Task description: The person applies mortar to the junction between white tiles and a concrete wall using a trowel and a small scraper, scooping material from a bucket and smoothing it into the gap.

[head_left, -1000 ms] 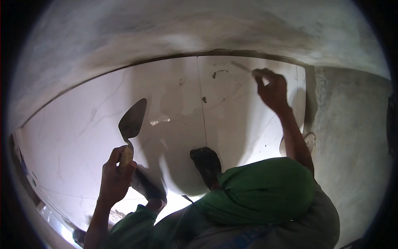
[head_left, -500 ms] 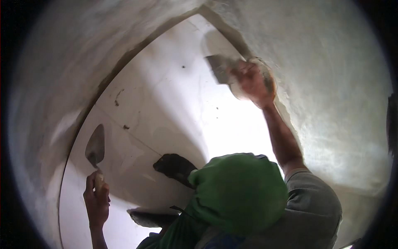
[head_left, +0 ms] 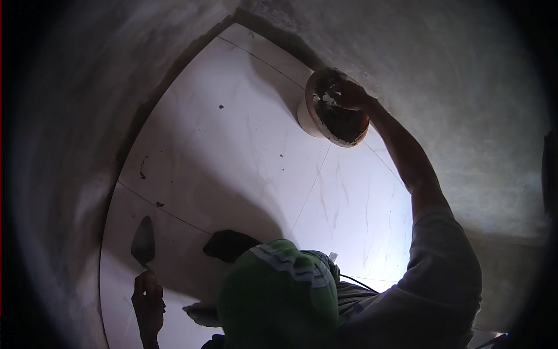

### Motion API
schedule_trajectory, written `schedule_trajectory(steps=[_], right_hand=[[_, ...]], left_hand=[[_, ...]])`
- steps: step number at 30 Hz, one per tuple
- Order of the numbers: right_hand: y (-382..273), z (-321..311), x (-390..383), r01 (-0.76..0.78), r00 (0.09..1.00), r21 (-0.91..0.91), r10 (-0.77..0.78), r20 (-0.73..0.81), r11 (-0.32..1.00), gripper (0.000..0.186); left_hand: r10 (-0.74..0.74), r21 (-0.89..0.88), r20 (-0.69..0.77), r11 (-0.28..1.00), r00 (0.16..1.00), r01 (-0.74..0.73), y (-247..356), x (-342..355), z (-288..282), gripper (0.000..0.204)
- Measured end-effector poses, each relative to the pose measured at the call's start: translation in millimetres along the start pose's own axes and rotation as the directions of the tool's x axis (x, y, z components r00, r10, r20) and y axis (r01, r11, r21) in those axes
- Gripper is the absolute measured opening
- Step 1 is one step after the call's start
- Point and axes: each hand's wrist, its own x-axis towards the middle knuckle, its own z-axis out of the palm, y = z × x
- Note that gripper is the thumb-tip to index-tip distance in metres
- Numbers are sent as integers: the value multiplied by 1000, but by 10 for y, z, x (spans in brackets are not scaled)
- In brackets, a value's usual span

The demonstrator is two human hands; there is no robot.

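My left hand is closed around the handle of a pointing trowel. Its leaf-shaped blade points away from me, above the pale floor near the left wall. At the far right, my right hand reaches into a round bucket with a crusted rim and dark inside. The fingers look closed on the flat scraper seen there earlier. Its blade is mostly hidden in shadow, and a pale patch shows beside the fingertips.
Grey plastered walls curve around a pale tiled floor. Small dark crumbs lie on the tiles. Two dark shoes stand near a green cap, which covers part of the lower view.
My right hand has gone from above the bucket down into it, taking the scraper along. The left hand and trowel sit slightly lower in view. The picture is darker and the view has shifted.
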Motion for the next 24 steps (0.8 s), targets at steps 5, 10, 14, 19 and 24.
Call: schedule_trajectory(steps=[5, 10, 14, 19, 24], right_hand=[[-80, 54, 203, 43, 986, -1, -42, 162, 999, 28], [-643, -332, 14, 105, 948, -95, -71, 309, 990, 29], [-549, -482, -104, 80, 910, -59, -48, 412, 995, 31], [-188, -1004, -50, -199, 828, 362, -41, 559, 911, 27], [-831, -1475, -99, -258, 925, 885, -165, 342, 387, 24]], left_hand=[[32, 35, -15, 999, 999, -32, 58, -42, 26, 47], [25, 20, -26, 1000, 999, -24, 124, -72, 15, 45], [0, 23, -45, 1000, 999, 1, 122, -48, 16, 44], [11, -8, -58, 1000, 998, -12, 73, 1, -19, 43], [89, -57, -64, 994, 994, -93, -63, -57, -152, 42]])
